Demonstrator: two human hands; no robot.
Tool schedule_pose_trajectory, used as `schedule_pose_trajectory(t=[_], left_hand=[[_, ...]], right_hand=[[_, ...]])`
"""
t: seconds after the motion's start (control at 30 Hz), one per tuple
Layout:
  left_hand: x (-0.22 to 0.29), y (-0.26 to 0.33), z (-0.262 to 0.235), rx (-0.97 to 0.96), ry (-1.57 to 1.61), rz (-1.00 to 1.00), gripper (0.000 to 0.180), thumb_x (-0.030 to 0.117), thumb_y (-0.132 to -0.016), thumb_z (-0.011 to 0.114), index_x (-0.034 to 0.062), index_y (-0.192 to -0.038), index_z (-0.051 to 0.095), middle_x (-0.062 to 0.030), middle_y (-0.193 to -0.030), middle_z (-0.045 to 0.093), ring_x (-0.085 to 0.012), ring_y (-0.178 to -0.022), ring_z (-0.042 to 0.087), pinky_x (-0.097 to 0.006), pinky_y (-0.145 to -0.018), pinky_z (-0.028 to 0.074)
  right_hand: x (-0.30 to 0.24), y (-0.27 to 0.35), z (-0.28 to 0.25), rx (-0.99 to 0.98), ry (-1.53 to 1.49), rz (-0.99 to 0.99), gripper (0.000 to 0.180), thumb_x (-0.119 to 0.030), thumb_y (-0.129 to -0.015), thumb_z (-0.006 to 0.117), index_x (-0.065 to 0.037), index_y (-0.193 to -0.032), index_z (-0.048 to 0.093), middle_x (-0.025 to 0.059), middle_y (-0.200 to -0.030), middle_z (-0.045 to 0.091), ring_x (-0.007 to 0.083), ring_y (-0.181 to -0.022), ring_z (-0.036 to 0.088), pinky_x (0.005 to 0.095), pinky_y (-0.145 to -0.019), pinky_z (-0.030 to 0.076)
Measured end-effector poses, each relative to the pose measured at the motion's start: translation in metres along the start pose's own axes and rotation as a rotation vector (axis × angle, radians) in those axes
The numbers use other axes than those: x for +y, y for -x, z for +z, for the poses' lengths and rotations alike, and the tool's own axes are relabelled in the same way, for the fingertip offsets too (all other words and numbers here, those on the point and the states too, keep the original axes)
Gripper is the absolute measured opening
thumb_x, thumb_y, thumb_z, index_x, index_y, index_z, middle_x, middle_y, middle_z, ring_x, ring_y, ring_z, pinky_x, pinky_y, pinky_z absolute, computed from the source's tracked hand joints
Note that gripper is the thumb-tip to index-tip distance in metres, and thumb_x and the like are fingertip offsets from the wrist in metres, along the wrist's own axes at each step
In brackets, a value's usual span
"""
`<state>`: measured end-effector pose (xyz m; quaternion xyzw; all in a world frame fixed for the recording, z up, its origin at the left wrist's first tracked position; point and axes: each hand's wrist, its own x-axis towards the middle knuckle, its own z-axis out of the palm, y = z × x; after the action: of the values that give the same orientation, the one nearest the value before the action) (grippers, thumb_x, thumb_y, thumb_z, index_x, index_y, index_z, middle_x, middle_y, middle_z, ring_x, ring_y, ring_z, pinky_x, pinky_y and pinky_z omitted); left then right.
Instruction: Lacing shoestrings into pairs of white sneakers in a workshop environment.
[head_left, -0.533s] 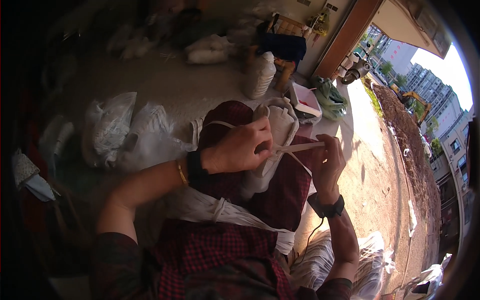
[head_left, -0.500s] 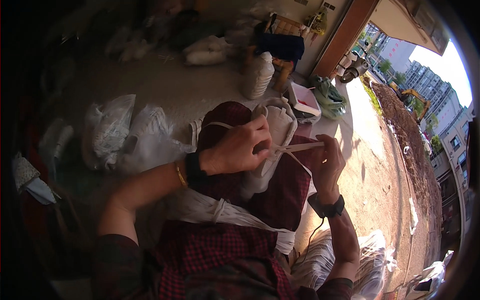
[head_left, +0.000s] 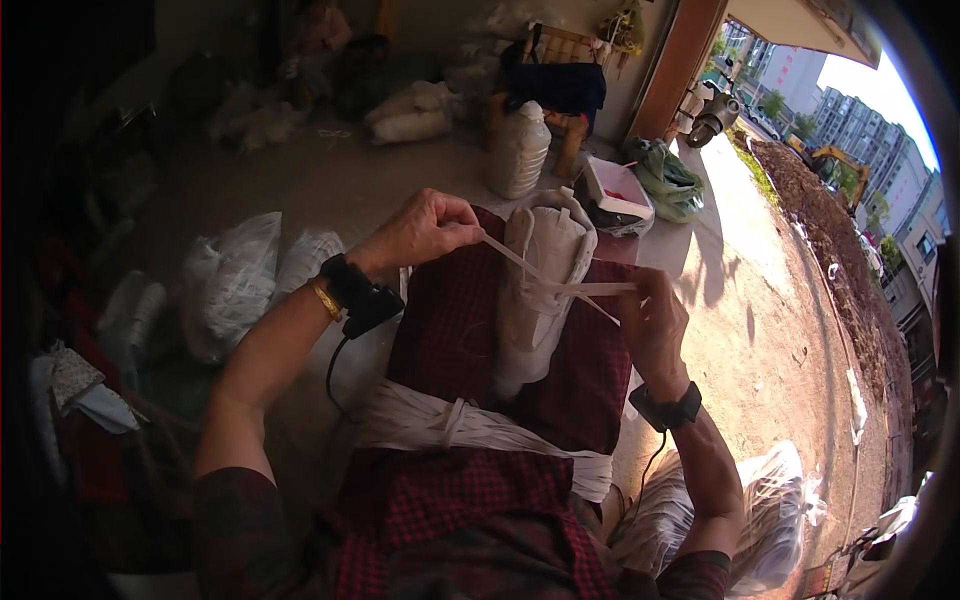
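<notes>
A white shoe point(head_left: 528, 345) lies on my lap over dark red checked cloth point(head_left: 425, 350), its toe toward me and its opening away. My left hand point(head_left: 432, 232) pinches one end of a white shoelace point(head_left: 512, 257) up and to the left of the shoe. On the right, my right hand point(head_left: 655, 325) is closed on the lace's other side, pulled out level. Both strands meet over the shoe's upper, and a loose tip hangs near my right fingers. A bundle of white laces point(head_left: 440, 425) is wrapped across my waist.
Plastic-wrapped white bundles lie left point(head_left: 232, 285) and lower right point(head_left: 760, 510). Beyond the shoe are a large clear bottle point(head_left: 518, 150), a white tray point(head_left: 618, 187), a green bag point(head_left: 665, 180) and a bamboo chair point(head_left: 565, 60). A person point(head_left: 318, 40) sits far back.
My left hand has moved away from the shoe, up and left, drawing its lace strand out straight. My right hand stays nearly in place, still holding its strand.
</notes>
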<state>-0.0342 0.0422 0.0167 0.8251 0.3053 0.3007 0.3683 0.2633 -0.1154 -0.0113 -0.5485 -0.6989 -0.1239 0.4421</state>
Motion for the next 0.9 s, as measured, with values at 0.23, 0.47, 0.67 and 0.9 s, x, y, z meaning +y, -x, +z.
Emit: schedule_pose_trajectory(t=[0.23,0.47,0.67,0.9], left_hand=[[-0.064,0.039,-0.106,0.338,0.013,-0.124,0.017,0.020,-0.090,0.071,0.0044,-0.083,0.069,0.0055,-0.074,0.063,-0.0032,-0.071,0.054,-0.023,-0.067,0.044],[-0.078,0.052,-0.109,0.303,-0.323,-0.200,0.020,0.021,-0.089,0.069,0.0014,-0.090,0.074,-0.0011,-0.079,0.071,-0.0091,-0.074,0.062,-0.028,-0.070,0.050],[-0.010,0.031,-0.007,0.279,-0.323,0.164,0.019,0.015,-0.088,0.066,0.0036,-0.103,0.069,-0.0084,-0.097,0.070,-0.0200,-0.084,0.066,-0.035,-0.076,0.052],[0.018,0.007,0.048,0.166,-0.385,0.370,0.021,0.019,-0.086,0.071,-0.0001,-0.091,0.066,-0.0113,-0.088,0.066,-0.0269,-0.081,0.061,-0.038,-0.076,0.047]], right_hand=[[-0.020,-0.010,0.027,-0.261,-0.133,-0.192,0.020,0.001,-0.080,0.059,-0.002,-0.098,0.051,0.0161,-0.083,0.059,0.0371,-0.082,0.063,0.0461,-0.069,0.051],[-0.018,-0.022,0.012,-0.295,-0.241,0.052,0.025,-0.004,-0.079,0.063,0.000,-0.100,0.050,0.0153,-0.092,0.053,0.0334,-0.084,0.058,0.0411,-0.071,0.047],[-0.029,-0.025,0.002,-0.476,-0.234,0.196,0.021,-0.016,-0.089,0.060,0.005,-0.086,0.060,0.0183,-0.072,0.057,0.0275,-0.064,0.060,0.0413,-0.061,0.046],[-0.040,-0.066,-0.002,-0.448,-0.248,0.090,0.034,-0.026,-0.090,0.067,0.007,-0.080,0.068,0.0150,-0.061,0.059,0.0178,-0.054,0.055,0.0367,-0.055,0.044]])
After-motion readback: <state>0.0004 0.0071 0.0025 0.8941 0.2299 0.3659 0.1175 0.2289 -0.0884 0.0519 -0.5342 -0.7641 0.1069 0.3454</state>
